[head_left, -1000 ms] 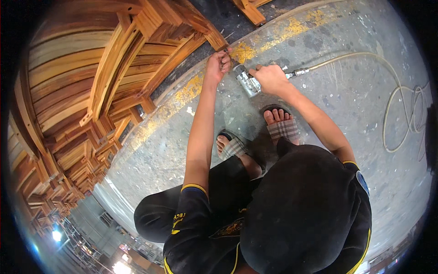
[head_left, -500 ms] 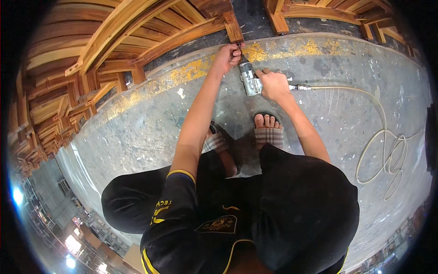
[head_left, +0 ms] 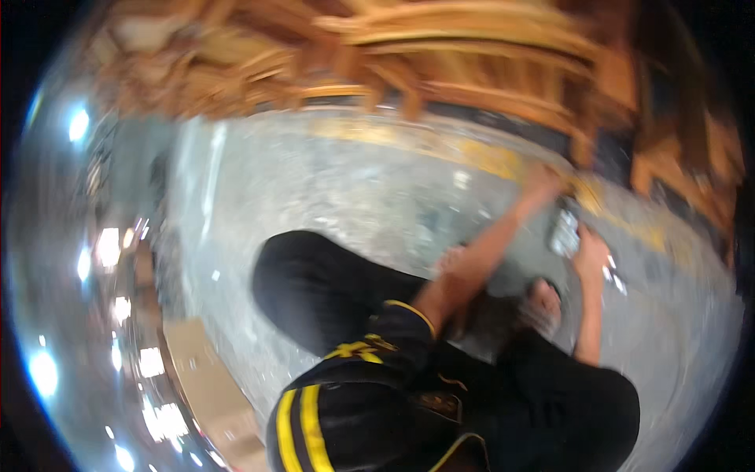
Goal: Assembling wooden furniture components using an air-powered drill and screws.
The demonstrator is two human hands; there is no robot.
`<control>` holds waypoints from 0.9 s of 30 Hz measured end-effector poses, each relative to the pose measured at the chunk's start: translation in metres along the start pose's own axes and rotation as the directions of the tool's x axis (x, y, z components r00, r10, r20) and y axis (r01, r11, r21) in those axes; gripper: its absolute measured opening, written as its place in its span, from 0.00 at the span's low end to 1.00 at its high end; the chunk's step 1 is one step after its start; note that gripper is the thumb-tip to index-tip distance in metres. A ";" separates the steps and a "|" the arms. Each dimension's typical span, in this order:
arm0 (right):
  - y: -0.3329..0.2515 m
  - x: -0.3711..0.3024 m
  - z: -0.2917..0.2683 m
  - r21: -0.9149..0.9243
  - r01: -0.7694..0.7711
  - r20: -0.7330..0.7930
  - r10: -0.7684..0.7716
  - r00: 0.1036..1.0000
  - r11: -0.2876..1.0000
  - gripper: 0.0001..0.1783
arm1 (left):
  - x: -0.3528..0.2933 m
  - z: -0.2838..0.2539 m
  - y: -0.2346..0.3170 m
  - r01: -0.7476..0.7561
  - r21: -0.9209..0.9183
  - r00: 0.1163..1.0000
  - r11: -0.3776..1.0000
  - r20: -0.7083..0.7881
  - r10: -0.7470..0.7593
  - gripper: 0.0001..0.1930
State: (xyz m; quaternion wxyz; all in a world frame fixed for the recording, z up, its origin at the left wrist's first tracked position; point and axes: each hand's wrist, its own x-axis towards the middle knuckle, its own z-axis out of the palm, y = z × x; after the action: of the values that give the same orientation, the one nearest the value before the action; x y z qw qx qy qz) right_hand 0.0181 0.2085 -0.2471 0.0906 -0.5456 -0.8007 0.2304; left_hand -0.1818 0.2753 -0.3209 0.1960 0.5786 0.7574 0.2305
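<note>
There's one power tool [head_left: 564,231] right of centre, sticking out left of the right hand [head_left: 592,252], fingers gripping it, left hand's grip too blurry to tell.

- Grey concrete floor [head_left: 314,189], mottled and smeared with paler patches.
- Yellow stripe [head_left: 487,158] across that floor, worn and broken along its length.
- Dark strip [head_left: 511,127] just beyond the stripe, at the floor's far edge.
- White fleck [head_left: 461,179] on the floor, near the stripe – too blurred to identify.
- Pale streak [head_left: 211,181] at the floor's left side, long and narrow.
- Tan cardboard box [head_left: 206,374] at lower left – its edges bent by the lens.
- Bright lights [head_left: 43,374] scattered down the left side, glaring white against a blurred background.
</note>
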 end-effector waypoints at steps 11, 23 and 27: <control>0.006 -0.012 -0.003 -0.171 -0.054 0.100 0.072 0.992 0.984 0.22 | -0.121 -0.027 0.046 0.206 -0.056 0.698 0.977 0.708 -0.107 0.12; -0.006 0.013 0.004 -0.102 -0.025 0.122 0.038 0.992 0.994 0.20 | -0.145 -0.024 0.033 0.270 -0.215 0.926 0.939 0.324 -0.192 0.16; 0.013 0.007 -0.003 -0.111 -0.078 0.135 0.093 0.986 0.991 0.19 | -0.150 -0.010 0.051 0.316 -0.273 0.929 0.909 0.282 -0.239 0.16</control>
State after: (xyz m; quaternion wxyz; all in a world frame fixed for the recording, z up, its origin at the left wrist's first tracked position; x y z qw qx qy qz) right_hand 0.0273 0.2194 -0.2512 -0.0047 -0.5661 -0.7918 0.2292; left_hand -0.1088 0.1401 -0.2790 0.4071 0.4495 0.7565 0.2449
